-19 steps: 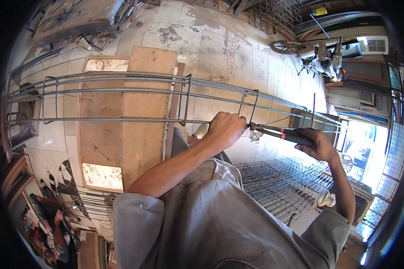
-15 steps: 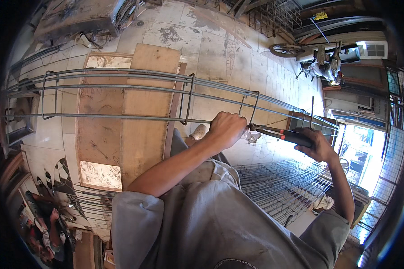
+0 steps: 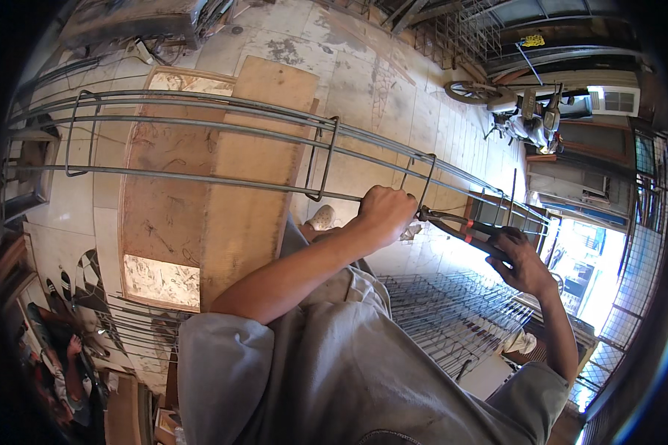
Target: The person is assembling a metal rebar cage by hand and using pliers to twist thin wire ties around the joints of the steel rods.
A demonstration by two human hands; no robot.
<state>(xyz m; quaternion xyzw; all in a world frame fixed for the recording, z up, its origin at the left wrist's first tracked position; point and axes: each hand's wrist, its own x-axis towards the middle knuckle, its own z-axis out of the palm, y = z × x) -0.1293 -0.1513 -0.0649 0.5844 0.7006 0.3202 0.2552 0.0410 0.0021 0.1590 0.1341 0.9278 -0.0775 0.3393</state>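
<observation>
Steel near bar point(image 3: 237, 181) could twist if the left hand point(image 3: 388, 213), clamped round it, slips; right hand point(image 3: 523, 265) clasps pincers point(image 3: 484, 229)

I find the rebar cage point(image 3: 200, 177) barring the way from side to side, with only slim slots between its long bars. The middle stirrup point(image 3: 328, 159) and the stirrup just right of the left hand point(image 3: 388, 213) close those slots crosswise; the longest open span lies farther left, with the wooden plank point(image 3: 252, 200) backing part of it. Pincers point(image 3: 464, 230) block the direct line from the left hand to the right hand point(image 3: 523, 263). Below them I have an open pocket, bounded underneath by stacked wire frames point(image 3: 453, 319) and on the near side by the wearer's shirt point(image 3: 312, 363). Beyond the cage, open floor point(image 3: 356, 96) gives me room.
</observation>
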